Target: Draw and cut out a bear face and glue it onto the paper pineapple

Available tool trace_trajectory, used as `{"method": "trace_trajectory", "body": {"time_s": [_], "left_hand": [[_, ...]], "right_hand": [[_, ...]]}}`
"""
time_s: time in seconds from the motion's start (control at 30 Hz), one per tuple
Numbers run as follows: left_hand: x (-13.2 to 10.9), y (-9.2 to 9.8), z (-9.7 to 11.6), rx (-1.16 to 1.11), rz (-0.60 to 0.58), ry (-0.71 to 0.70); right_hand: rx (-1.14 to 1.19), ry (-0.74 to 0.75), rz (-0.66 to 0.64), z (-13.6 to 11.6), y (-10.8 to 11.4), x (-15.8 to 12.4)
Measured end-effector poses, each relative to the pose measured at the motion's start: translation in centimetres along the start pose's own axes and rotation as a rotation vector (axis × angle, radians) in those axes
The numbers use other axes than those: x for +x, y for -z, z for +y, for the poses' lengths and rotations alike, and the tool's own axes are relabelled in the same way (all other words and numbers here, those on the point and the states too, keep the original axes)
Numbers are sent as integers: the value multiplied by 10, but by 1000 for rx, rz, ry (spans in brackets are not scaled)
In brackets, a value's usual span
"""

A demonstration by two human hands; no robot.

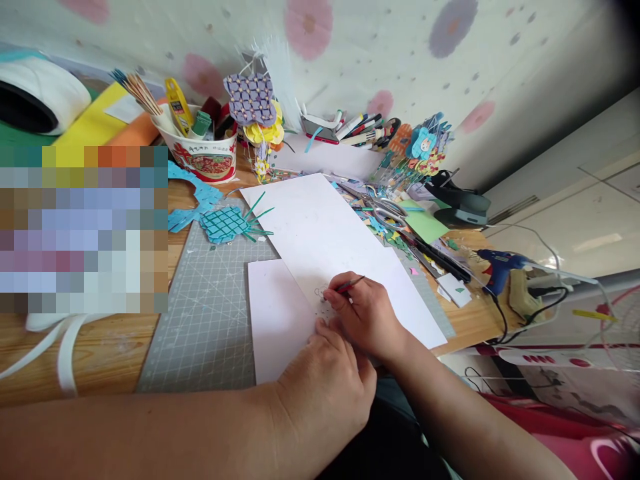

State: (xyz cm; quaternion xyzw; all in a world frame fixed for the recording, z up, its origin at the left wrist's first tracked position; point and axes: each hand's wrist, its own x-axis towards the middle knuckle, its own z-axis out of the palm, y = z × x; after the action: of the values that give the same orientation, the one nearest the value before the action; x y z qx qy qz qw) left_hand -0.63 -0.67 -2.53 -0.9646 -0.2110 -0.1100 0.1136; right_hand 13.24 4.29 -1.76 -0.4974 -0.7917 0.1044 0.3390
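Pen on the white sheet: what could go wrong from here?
The right hand holds the pen and rests beside the small drawing; it may smear the lines.
The sheet lies loose on another sheet; it may slide under the left hand.
The glue gun lies near the table edge with its cord hanging; a snag could pull it off.

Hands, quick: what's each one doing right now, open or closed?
Left hand: rests knuckles-up on the white paper; open or closed cannot be told.
Right hand: closed on a red pencil, tip at the paper.
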Motion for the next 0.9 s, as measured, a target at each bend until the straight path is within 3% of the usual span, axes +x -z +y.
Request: {"method": "trace_trajectory", "body": {"time_s": [0.27,0.47,0.63,0.8,0.9], "left_hand": [[0,-1,0,33,-38,-31],[-1,-3,2,70,-59,-16],[-3,-6,4,64,-66,-6],[-3,-6,3,54,-42,-1],[-2,-4,2,45,-35,8]], "right_hand": [[81,-121,-71,3,6,0],[492,-348,81,18,20,0],[716,-441,-73,26,27,4],[976,-433,53,32,23,3],[1123,-379,48,37,20,1]]}}
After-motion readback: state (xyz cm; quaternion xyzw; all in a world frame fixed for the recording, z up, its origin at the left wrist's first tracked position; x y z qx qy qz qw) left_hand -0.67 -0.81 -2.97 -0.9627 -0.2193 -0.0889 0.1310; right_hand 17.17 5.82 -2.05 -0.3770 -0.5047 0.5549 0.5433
